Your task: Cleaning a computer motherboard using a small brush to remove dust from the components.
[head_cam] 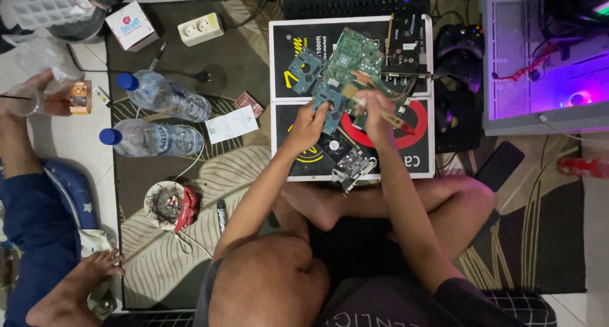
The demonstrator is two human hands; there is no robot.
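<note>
Seated cross-legged, the person pinches a small blue-green board (328, 105) in the left hand (309, 125) to steady it on the black-and-white box (287, 156), while the right hand (375, 111) grips a brush (392, 117) over it, the large green circuit board (352, 60) lying just beyond.

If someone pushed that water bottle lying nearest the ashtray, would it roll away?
Probably. The lower water bottle lies on its side and is round, so a sideways push would likely roll it. It looks like thin clear plastic, so probably squashy. The rug underneath might slow it.
</note>
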